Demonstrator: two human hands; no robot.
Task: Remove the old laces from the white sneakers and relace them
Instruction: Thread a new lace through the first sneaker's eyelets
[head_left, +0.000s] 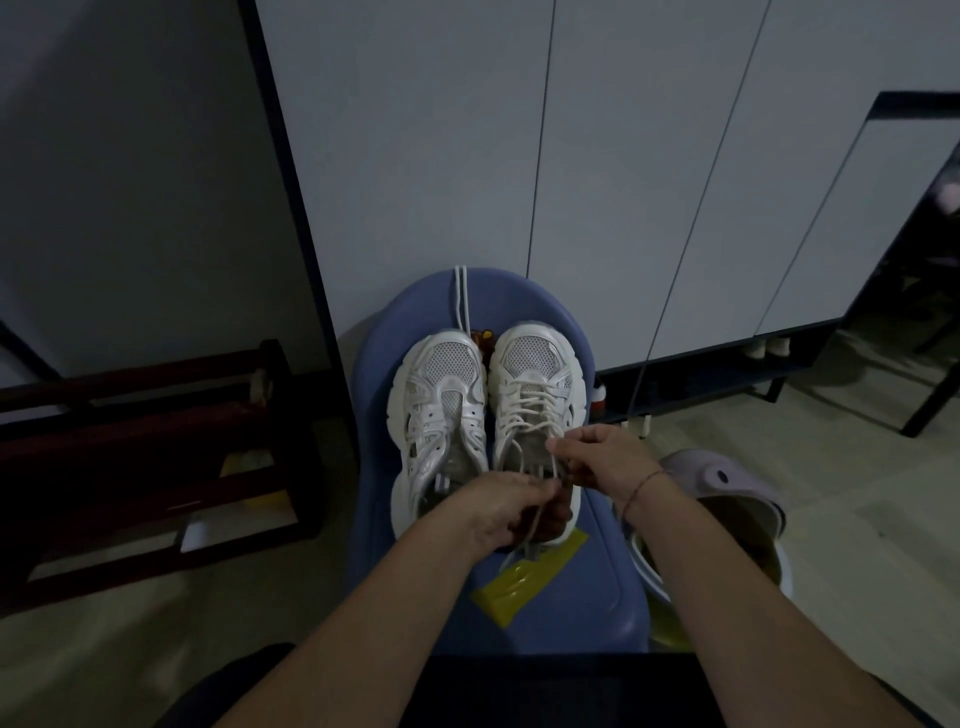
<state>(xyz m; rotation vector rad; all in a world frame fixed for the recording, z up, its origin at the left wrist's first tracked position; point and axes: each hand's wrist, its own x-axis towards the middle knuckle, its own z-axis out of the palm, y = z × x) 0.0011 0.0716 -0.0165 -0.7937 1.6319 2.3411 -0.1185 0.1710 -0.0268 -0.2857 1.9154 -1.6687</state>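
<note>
Two white sneakers stand side by side on a blue plastic stool, toes pointing away from me. The left sneaker has no lace in its eyelets. The right sneaker is laced over its front half. My left hand grips a lace end at the right sneaker's collar. My right hand pinches the other lace strand just above the upper eyelets. A loose white lace lies on the stool beyond the left sneaker's toe.
A yellow plastic wrapper lies on the stool near the heels. A lilac clog sits to the right on a yellow-rimmed tub. A dark wooden rack stands at the left. White cabinet doors rise behind the stool.
</note>
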